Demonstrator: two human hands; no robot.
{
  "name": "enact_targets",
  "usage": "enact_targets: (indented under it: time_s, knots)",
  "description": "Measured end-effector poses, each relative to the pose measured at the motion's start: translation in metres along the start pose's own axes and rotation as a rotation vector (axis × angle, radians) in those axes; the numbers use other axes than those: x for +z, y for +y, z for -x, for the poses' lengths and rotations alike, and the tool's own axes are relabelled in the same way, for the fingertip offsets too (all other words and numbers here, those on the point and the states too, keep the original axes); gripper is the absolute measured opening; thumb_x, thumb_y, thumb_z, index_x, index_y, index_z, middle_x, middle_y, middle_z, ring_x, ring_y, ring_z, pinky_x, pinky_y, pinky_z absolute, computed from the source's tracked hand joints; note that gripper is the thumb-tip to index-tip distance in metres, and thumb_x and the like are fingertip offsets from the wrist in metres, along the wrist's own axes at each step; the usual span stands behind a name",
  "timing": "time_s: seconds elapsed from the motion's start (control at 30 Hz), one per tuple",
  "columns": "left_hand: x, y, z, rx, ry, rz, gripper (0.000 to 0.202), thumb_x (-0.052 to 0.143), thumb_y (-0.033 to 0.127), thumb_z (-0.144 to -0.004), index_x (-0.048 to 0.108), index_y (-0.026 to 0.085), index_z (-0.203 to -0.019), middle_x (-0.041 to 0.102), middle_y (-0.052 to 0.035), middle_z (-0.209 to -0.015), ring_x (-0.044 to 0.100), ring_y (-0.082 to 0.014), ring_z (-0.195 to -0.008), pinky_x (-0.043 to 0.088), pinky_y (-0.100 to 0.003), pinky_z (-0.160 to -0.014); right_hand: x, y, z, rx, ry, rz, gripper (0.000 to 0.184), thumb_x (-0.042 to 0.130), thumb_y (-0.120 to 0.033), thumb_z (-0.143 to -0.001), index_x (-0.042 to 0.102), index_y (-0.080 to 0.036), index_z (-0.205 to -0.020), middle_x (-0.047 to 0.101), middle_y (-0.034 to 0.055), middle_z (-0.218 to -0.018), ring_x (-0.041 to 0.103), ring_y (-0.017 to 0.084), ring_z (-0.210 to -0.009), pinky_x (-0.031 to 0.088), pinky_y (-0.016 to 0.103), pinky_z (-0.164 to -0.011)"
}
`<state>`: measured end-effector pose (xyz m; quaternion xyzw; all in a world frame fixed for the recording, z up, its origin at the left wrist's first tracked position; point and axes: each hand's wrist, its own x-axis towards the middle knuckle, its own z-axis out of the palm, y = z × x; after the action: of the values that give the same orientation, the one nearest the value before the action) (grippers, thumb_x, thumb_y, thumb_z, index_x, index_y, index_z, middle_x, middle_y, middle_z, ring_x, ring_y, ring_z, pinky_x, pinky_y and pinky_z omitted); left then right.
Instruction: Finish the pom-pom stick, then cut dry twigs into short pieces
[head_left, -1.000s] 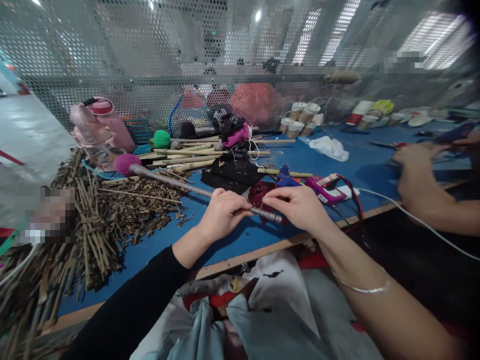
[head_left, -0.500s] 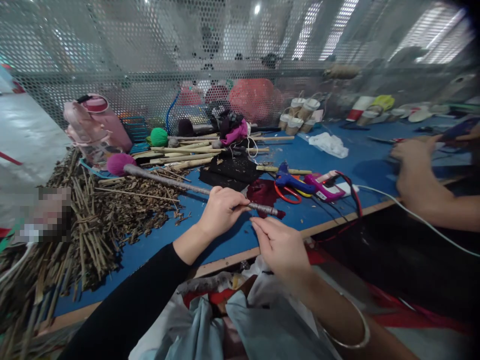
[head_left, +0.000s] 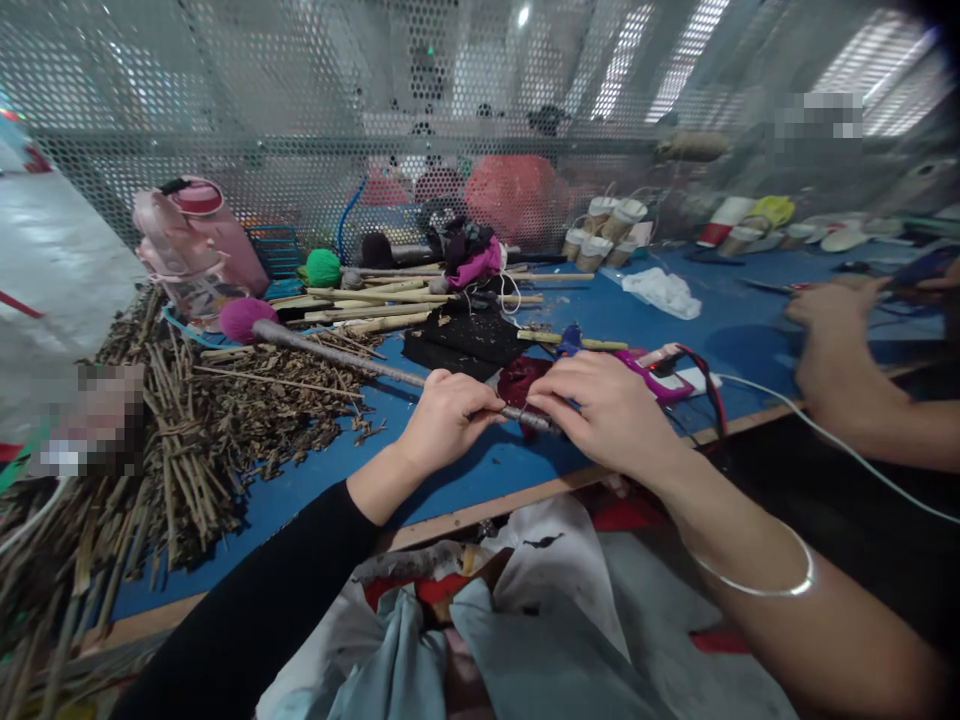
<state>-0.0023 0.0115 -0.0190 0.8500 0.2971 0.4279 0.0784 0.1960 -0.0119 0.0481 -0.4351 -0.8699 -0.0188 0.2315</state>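
Note:
My left hand (head_left: 444, 422) is closed round a long grey-wrapped stick (head_left: 337, 357) that lies slanted over the blue table (head_left: 315, 490). The stick's far end carries a magenta yarn ball (head_left: 241, 318). My right hand (head_left: 611, 412) pinches the stick's near end, fingers curled over it, just right of my left hand. A dark red cloth scrap (head_left: 520, 378) lies on the table right behind both hands. Blue-handled scissors (head_left: 568, 340) and a pink glue gun (head_left: 652, 365) lie just beyond my right hand.
A heap of dry twigs and bark (head_left: 187, 420) fills the left. Bamboo sticks (head_left: 390, 300), a green yarn ball (head_left: 324, 267), black fabric (head_left: 465, 340), paper cups (head_left: 607, 228) and a pink bottle (head_left: 199, 250) sit farther back before a perforated metal screen. Another person's hands (head_left: 832, 340) work at the right.
My right hand, which had drawn back toward my lap half a second ago, has returned to the stick's near end and covers the scissors. My left hand has kept its grip.

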Motion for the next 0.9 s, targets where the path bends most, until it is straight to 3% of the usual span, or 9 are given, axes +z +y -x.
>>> enact_targets:
  time_s: [0.13, 0.27, 0.37, 0.5, 0.63, 0.73, 0.77, 0.83, 0.9]
  knots:
    - [-0.002, 0.001, 0.000, -0.002, 0.015, 0.007, 0.012, 0.064, 0.032, -0.080, 0.064, 0.019, -0.081, 0.072, -0.0022, -0.082, 0.064, -0.0153, -0.080, 0.036, -0.032, -0.074, 0.017, 0.024, -0.010, 0.188, -0.137, -0.506, 0.016, 0.060, -0.028, -0.077, 0.067, -0.018, -0.067, 0.063, 0.0003, -0.068, 0.055, 0.014, -0.064, 0.039, 0.027, -0.062]
    - [-0.002, 0.002, -0.002, 0.016, 0.059, 0.017, 0.010, 0.065, 0.029, -0.079, 0.064, 0.019, -0.079, 0.072, -0.0023, -0.080, 0.065, -0.0154, -0.078, 0.037, -0.032, -0.074, 0.049, 0.024, 0.000, 0.622, -0.200, -1.226, 0.018, 0.071, -0.032, -0.061, 0.064, -0.016, -0.063, 0.054, -0.0033, -0.052, 0.043, 0.009, -0.045, 0.031, 0.022, -0.045]
    - [-0.002, 0.003, -0.005, 0.016, 0.117, 0.008, 0.007, 0.064, 0.025, -0.080, 0.065, 0.019, -0.079, 0.073, -0.0028, -0.081, 0.065, -0.0152, -0.078, 0.037, -0.032, -0.074, 0.069, 0.004, 0.014, 0.827, -0.134, -1.612, 0.020, 0.071, -0.030, -0.057, 0.063, -0.017, -0.068, 0.050, -0.0051, -0.050, 0.039, 0.007, -0.043, 0.026, 0.019, -0.040]
    - [-0.001, 0.002, -0.005, 0.012, 0.122, -0.003, 0.005, 0.061, 0.023, -0.082, 0.065, 0.019, -0.080, 0.073, -0.0034, -0.083, 0.065, -0.0154, -0.081, 0.038, -0.033, -0.075, 0.078, -0.026, 0.023, 1.060, 0.087, -1.932, 0.015, 0.071, -0.023, -0.058, 0.063, -0.018, -0.070, 0.054, -0.0036, -0.057, 0.042, 0.007, -0.046, 0.030, 0.018, -0.040]
    - [0.000, 0.002, -0.004, 0.024, 0.085, 0.000, 0.007, 0.059, 0.023, -0.083, 0.065, 0.019, -0.084, 0.072, -0.0040, -0.085, 0.065, -0.0160, -0.083, 0.038, -0.033, -0.076, 0.080, -0.048, 0.025, 1.163, 0.368, -1.879, 0.018, 0.074, -0.023, -0.059, 0.065, -0.018, -0.072, 0.054, -0.0042, -0.058, 0.043, 0.006, -0.047, 0.033, 0.017, -0.039]
    - [0.001, 0.001, -0.003, 0.026, 0.060, 0.005, 0.008, 0.058, 0.023, -0.084, 0.065, 0.019, -0.086, 0.072, -0.0040, -0.086, 0.064, -0.0163, -0.084, 0.037, -0.033, -0.076, 0.081, -0.062, 0.032, 1.152, 0.433, -1.766, 0.022, 0.076, -0.028, -0.058, 0.066, -0.018, -0.075, 0.053, -0.0044, -0.057, 0.043, 0.006, -0.047, 0.033, 0.017, -0.040]
    - [0.001, 0.000, -0.003, 0.025, 0.050, 0.007, 0.008, 0.059, 0.023, -0.084, 0.065, 0.019, -0.086, 0.072, -0.0038, -0.086, 0.064, -0.0163, -0.083, 0.037, -0.033, -0.076, 0.080, -0.066, 0.036, 1.126, 0.379, -1.728, 0.022, 0.076, -0.031, -0.059, 0.066, -0.018, -0.074, 0.054, -0.0039, -0.058, 0.043, 0.006, -0.046, 0.032, 0.018, -0.040]
    - [0.000, 0.000, -0.004, 0.022, 0.027, 0.009, 0.009, 0.059, 0.025, -0.083, 0.064, 0.019, -0.088, 0.072, -0.0033, -0.084, 0.063, -0.0163, -0.082, 0.036, -0.033, -0.076, 0.074, -0.075, 0.045, 1.021, 0.152, -1.620, 0.021, 0.073, -0.036, -0.063, 0.067, -0.018, -0.073, 0.055, -0.0030, -0.057, 0.042, 0.006, -0.045, 0.031, 0.019, -0.040]
    - [-0.001, 0.000, -0.005, 0.013, -0.006, 0.006, 0.010, 0.059, 0.026, -0.084, 0.064, 0.019, -0.089, 0.071, -0.0028, -0.083, 0.063, -0.0162, -0.081, 0.035, -0.033, -0.076, 0.059, -0.081, 0.055, 0.819, -0.107, -1.433, 0.019, 0.070, -0.035, -0.068, 0.069, -0.018, -0.076, 0.058, -0.0016, -0.059, 0.044, 0.007, -0.046, 0.033, 0.020, -0.042]
